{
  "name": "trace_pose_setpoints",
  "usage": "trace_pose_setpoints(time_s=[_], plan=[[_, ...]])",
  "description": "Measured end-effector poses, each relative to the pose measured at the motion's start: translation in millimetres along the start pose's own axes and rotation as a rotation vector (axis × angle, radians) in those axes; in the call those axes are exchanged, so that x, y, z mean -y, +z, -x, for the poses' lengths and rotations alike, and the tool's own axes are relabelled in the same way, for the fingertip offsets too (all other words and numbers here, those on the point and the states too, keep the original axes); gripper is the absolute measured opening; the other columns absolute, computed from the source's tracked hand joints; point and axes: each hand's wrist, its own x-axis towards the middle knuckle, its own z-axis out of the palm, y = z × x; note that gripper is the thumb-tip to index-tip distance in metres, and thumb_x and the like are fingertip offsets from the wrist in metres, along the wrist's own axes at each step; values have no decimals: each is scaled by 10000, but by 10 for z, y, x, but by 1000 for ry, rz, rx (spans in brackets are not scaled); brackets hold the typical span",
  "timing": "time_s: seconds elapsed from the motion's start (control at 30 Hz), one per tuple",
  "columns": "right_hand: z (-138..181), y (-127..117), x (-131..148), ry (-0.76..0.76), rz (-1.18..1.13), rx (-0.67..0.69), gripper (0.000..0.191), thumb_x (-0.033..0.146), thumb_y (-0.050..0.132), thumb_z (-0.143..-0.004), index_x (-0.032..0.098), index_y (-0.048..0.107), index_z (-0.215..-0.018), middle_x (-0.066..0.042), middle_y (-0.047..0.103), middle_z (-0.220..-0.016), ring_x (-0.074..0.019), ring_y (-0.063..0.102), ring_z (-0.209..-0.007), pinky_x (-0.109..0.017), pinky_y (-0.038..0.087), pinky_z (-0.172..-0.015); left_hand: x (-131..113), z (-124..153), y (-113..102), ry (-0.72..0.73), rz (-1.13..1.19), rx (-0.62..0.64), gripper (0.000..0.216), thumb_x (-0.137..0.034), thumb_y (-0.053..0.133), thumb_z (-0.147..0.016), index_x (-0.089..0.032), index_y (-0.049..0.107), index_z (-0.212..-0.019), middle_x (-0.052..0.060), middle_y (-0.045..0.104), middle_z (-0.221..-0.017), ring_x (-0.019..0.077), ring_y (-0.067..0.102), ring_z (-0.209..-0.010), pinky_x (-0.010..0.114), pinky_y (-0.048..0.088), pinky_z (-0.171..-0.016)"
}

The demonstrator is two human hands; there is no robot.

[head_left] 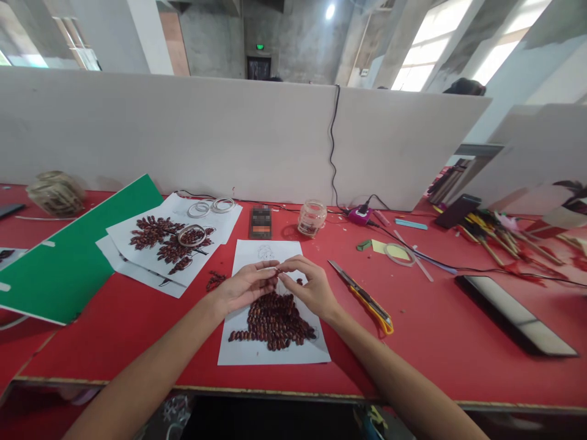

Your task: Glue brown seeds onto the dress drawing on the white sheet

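Observation:
Over the upper part of a white paper sheet (243, 260), my two hands meet at the fingertips. A small dark red-brown seed (277, 272) sits between them, partly hidden by the fingers. My left hand (247, 286) pinches at it with the thumb, its palm turned up. From the other side, the thumb and forefinger of my right hand (309, 286) close on the same spot. Below the hands, tight rows of glossy red-brown seeds (275, 321) cover a drawn outline. A faint pencil sketch shows at the sheet's top. Several loose seeds (215, 280) lie left of the sheet.
Left are papers with seed pictures (177, 244), tape rolls (223, 205) and a green board (82, 256). Behind stand a dark box-shaped thing (261, 222) and a glass jar (312, 218). Right lie a yellow box cutter (364, 299), a phone (516, 315) and a cable.

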Motion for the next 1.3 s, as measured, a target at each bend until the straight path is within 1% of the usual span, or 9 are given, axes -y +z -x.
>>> trace_pose_setpoints(time_s=[0.1, 0.2, 0.3, 0.47, 0.63, 0.73, 0.9, 1.03, 1.3], plan=[[3, -98, -95, -12, 109, 156, 125, 290, 648, -975, 233, 748, -1024, -65, 714, -965, -202, 674, -868, -338, 560, -775, -185, 14, -137, 95, -84, -48, 313, -188, 809, -833, -152, 722, -1132, 84, 724, -1022, 122, 660, -791, 227, 511, -682], [28, -158, -187, -74, 261, 337, 106, 245, 651, -962, 239, 746, -1008, -67, 709, -955, -215, 660, -898, -340, 549, -791, -326, 28, -260, 193, -6, -147, 216, -211, 755, -861, -158, 729, -1069, 52, 690, -990, 97, 620, -745, 214, 486, -634], [53, -157, -226, -106, 361, 423, 104, 227, 679, -948, 254, 750, -1020, -70, 710, -976, -232, 654, -958, -353, 548, -838, -353, 28, -297, 192, 29, -184, 187, -220, 739, -858, -167, 722, -1036, 29, 659, -949, 99, 604, -733, 222, 474, -615], [46, -131, -229, -98, 339, 430, 150, 225, 690, -944, 261, 762, -1071, -68, 713, -988, -228, 666, -952, -351, 558, -839, -310, 14, -258, 156, -25, -108, 245, -243, 780, -830, -161, 709, -1048, 33, 645, -944, 112, 603, -750, 231, 467, -628], [32, -187, -241, -87, 281, 413, 190, 240, 613, -981, 260, 782, -1065, -64, 716, -959, -206, 675, -879, -317, 554, -758, -317, 12, -281, 169, -35, -112, 260, -257, 791, -818, -163, 707, -1046, 31, 640, -949, 112, 598, -754, 234, 460, -634], [45, -236, -242, -139, 348, 425, 218, 221, 589, -988, 256, 791, -1062, -68, 716, -942, -208, 670, -878, -330, 531, -777, -317, 12, -292, 173, -42, -117, 261, -269, 792, -817, -165, 704, -1039, 29, 634, -949, 113, 592, -757, 237, 457, -637], [53, -265, -218, -261, 480, 552, 240, 184, 596, -976, 272, 785, -1095, -61, 725, -986, -212, 662, -892, -373, 477, -836, -305, 28, -257, 208, -110, -135, 243, -281, 781, -815, -158, 706, -1010, 33, 629, -937, 114, 589, -753, 230, 440, -636], [43, -261, -159, -341, 569, 561, 252, 171, 573, -985, 264, 774, -1103, -53, 718, -950, -206, 647, -861, -376, 444, -835, -300, 44, -221, 240, -188, -147, 240, -304, 762, -819, -158, 705, -1001, 41, 634, -934, 122, 594, -756, 233, 434, -645], [71, -175, 48, -468, 807, 574, 214, 249, 526, -1017, 175, 722, -1061, -85, 672, -889, -231, 595, -862, -407, 415, -859, -280, 41, -150, 356, -556, -177, 221, -367, 659, -874, -176, 708, -975, 44, 683, -912, 148, 631, -782, 252, 448, -683]])
